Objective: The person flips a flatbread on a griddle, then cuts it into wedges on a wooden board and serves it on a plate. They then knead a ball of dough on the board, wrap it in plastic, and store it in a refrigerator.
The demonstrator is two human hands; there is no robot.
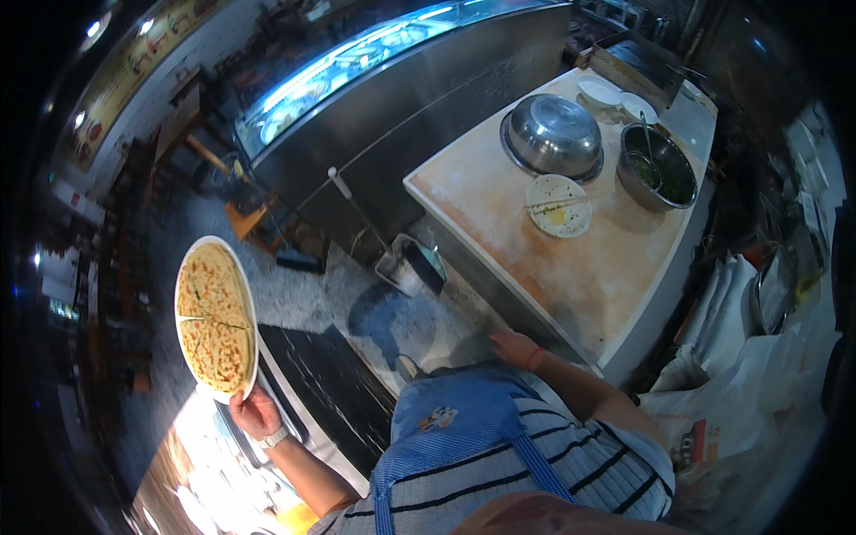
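Observation:
My left hand [255, 413] grips the near rim of a white plate [253, 294], which it holds out to the left above the floor. On the plate lies a browned flatbread [212, 284] cut into pieces, with green bits showing at the cuts. A pale watch band circles my left wrist. Down beside the worktable's edge hangs my right hand [515, 349], with nothing visible in it and its fingers loosely apart.
The floured worktable [468, 200] carries an upturned metal bowl [555, 134], a plate with chopsticks [562, 217] and a deep bowl of chopped greens [675, 177]. A dustpan [394, 267] and a broom [297, 259] stand on the floor by a lit display counter [348, 60]. A black-topped counter [328, 381] lies near my left arm.

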